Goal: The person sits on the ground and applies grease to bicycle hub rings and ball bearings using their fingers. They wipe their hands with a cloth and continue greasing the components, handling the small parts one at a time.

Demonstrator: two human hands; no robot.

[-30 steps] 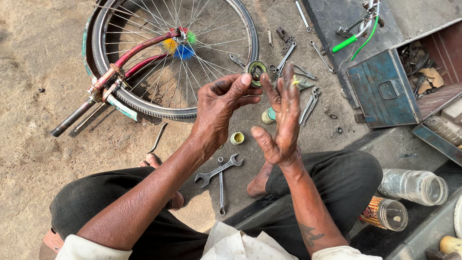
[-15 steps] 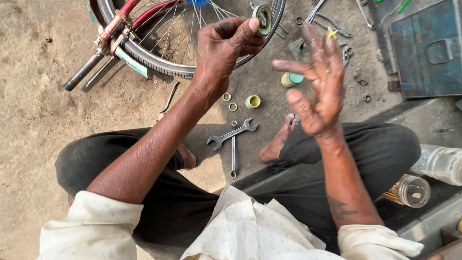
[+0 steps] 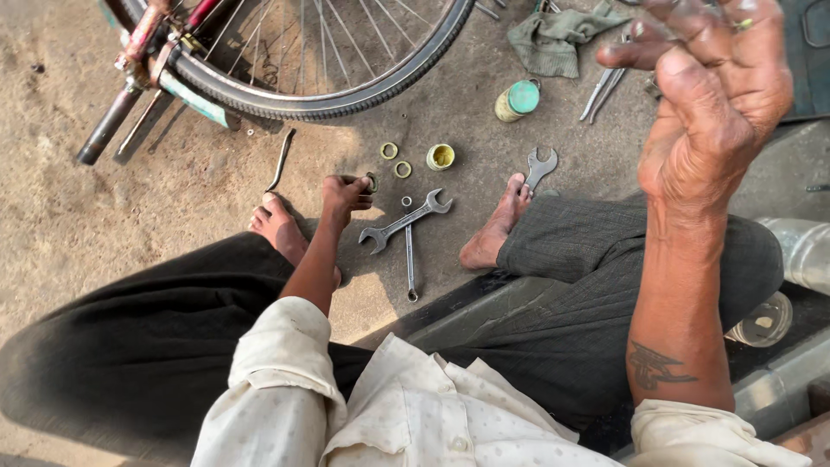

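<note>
My left hand (image 3: 344, 195) is down on the ground between my bare feet, its fingers closed on a small dark metal ring (image 3: 371, 182). Just beyond it lie two small brass rings (image 3: 390, 150) and a little yellow cup (image 3: 440, 156). Two crossed wrenches (image 3: 406, 222) lie right of that hand. My right hand (image 3: 722, 95) is raised close to the camera, greasy, with its fingers loosely curled and apart. Only a yellowish smear shows at one fingertip.
A bicycle wheel (image 3: 346, 97) with its frame end lies at the top left. A curved metal lever (image 3: 281, 160), a third wrench (image 3: 540, 165), a green-lidded jar (image 3: 519, 99), a grey rag (image 3: 560, 36) and glass jars (image 3: 800, 251) lie around me.
My left hand has dropped from in front of the wheel down to the ground, still holding the ring. My right hand has risen nearer the camera, and my view has tilted down.
</note>
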